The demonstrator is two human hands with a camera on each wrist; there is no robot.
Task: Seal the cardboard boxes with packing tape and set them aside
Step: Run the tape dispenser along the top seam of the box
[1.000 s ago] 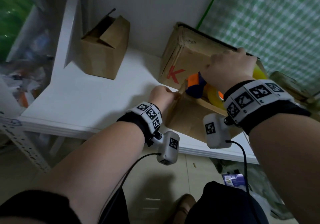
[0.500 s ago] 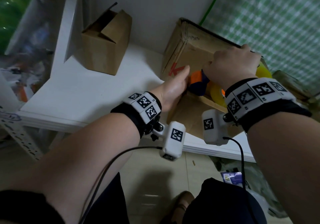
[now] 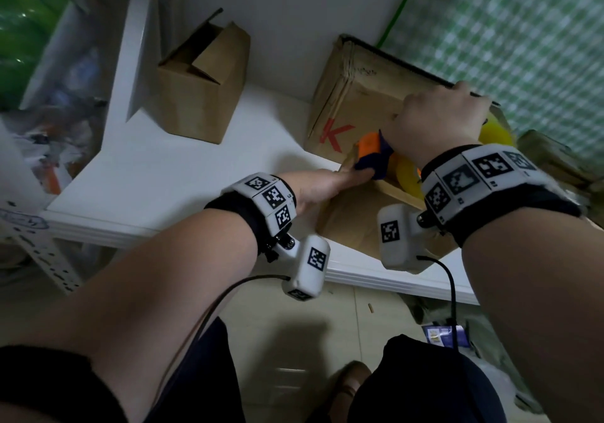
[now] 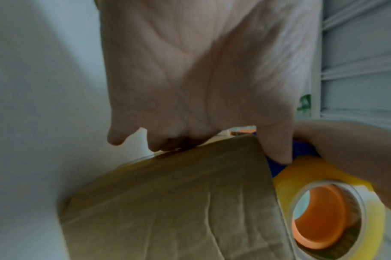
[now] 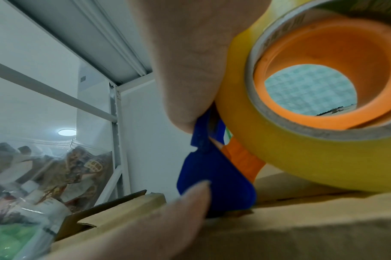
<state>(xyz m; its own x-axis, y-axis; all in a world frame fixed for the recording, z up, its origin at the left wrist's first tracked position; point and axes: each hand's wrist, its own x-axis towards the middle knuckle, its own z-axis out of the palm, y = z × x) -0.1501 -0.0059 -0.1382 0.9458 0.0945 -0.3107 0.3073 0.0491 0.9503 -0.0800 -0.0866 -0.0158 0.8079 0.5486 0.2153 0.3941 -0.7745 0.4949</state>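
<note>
A small brown cardboard box [image 3: 349, 223] [image 4: 179, 202] [image 5: 301, 232] stands at the front edge of the white shelf [image 3: 157, 177]. My right hand [image 3: 438, 121] [image 5: 185, 61] grips a blue and orange tape dispenser [image 3: 372, 154] [image 5: 214, 184] with a yellow tape roll [image 3: 408, 174] [image 4: 301, 168] [image 5: 290, 151], held on the box's top. My left hand [image 3: 322, 185] [image 4: 201, 79] lies flat against the box's left upper edge. Its fingers are straight and one fingertip [image 5: 190, 198] touches the dispenser's blue end. The tape strip itself cannot be made out.
A big box with a red K [image 3: 359, 95] stands right behind the small one. An open small box [image 3: 202, 95] sits at the back left. A white upright post [image 3: 137, 30] bounds the shelf on the left, with bagged clutter [image 5: 45, 176] beyond. Green checked cloth [image 3: 523, 30] hangs at the right.
My left hand has let go of the box's corner flap, stretched out flat and slid along the box's left edge up to the dispenser. The right hand has barely moved.
</note>
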